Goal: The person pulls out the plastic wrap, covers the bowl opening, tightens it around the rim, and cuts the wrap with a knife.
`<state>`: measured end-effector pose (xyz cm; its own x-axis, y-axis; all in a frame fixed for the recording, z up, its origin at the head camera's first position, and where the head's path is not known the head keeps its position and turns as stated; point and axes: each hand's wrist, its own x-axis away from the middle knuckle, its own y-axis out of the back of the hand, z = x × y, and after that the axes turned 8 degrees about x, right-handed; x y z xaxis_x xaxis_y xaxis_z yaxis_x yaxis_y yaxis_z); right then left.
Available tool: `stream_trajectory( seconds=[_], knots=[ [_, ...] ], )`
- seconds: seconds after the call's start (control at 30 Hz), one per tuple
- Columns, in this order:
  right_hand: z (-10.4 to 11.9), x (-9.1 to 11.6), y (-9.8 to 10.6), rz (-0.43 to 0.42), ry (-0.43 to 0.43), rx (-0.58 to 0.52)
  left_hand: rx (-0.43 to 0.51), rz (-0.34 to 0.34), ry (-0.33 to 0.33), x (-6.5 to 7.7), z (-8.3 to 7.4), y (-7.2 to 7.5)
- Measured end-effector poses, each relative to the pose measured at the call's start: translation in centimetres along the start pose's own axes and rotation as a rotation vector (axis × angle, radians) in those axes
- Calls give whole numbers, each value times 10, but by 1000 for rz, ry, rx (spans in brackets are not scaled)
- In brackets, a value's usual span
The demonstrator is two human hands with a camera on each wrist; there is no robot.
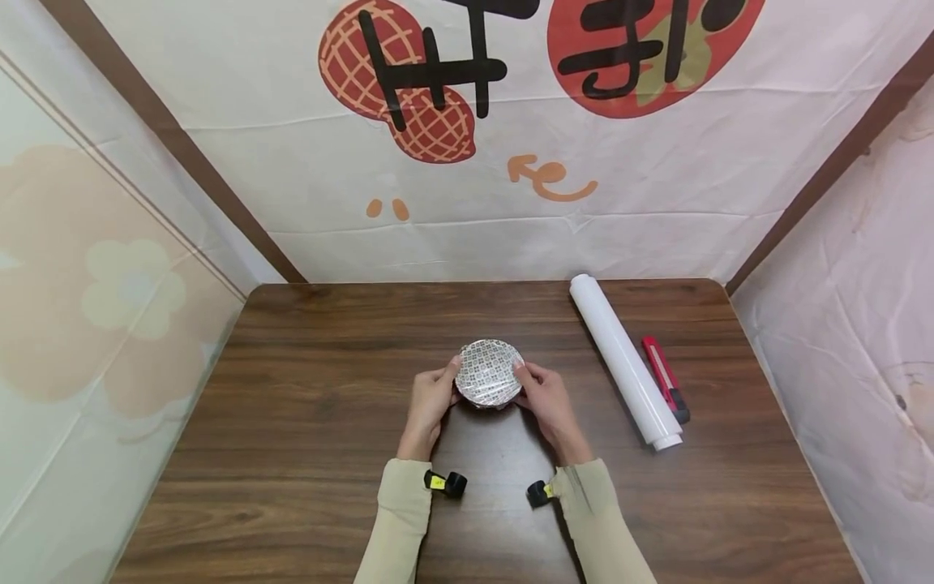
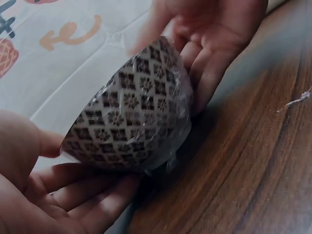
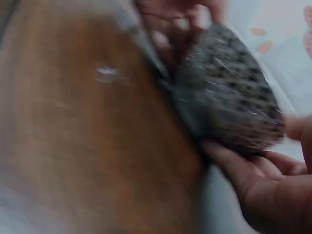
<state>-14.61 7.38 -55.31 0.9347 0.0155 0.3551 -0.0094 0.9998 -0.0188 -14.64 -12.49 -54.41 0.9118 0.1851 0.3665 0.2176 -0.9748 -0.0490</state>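
Observation:
Over the middle of the table, a small patterned bowl (image 1: pixel 490 373) is held between both hands. Clear plastic film covers it, wrinkled and bunched along its outer side in the left wrist view. My left hand (image 1: pixel 428 399) grips the bowl's left side, thumb at the rim and fingers underneath. On the opposite side, my right hand (image 1: pixel 549 403) holds it the same way, its thumb over the rim. Dark flower-like diamonds mark the bowl's outer wall (image 2: pixel 129 105). Blur softens the bowl (image 3: pixel 229 92) in the right wrist view, and its base is largely hidden by film and fingers.
A white roll of plastic film (image 1: pixel 625 361) lies slantwise on the wooden table (image 1: pixel 306 438) at the right. Beside it is a red utility knife (image 1: pixel 662 373) with a dark end. Printed cloth (image 1: pixel 511 243) hangs behind the table and at both sides.

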Motion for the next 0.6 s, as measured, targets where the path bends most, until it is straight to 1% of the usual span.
stream_trajectory(
  seconds=[0.1, 0.2, 0.33, 0.43, 0.5, 0.6],
  knots=[
    [-7, -2, -6, -11, 4, -44, -44, -30, -14, 1, -2, -2],
    [-9, -3, -8, -19, 2, -97, -71, -44, -20, -1, -3, -2],
    [-10, -5, -6, 4, -13, -109, -72, -25, -14, -4, -2, -2],
    [-10, -5, -3, 42, -22, -98, -57, 8, -29, -6, -1, 0],
    [-11, -5, -1, 61, -26, -98, -57, 30, -64, -7, 0, 1],
    [-12, -6, 0, 76, -24, -101, -100, 70, -159, -8, 0, 3]
  ],
)
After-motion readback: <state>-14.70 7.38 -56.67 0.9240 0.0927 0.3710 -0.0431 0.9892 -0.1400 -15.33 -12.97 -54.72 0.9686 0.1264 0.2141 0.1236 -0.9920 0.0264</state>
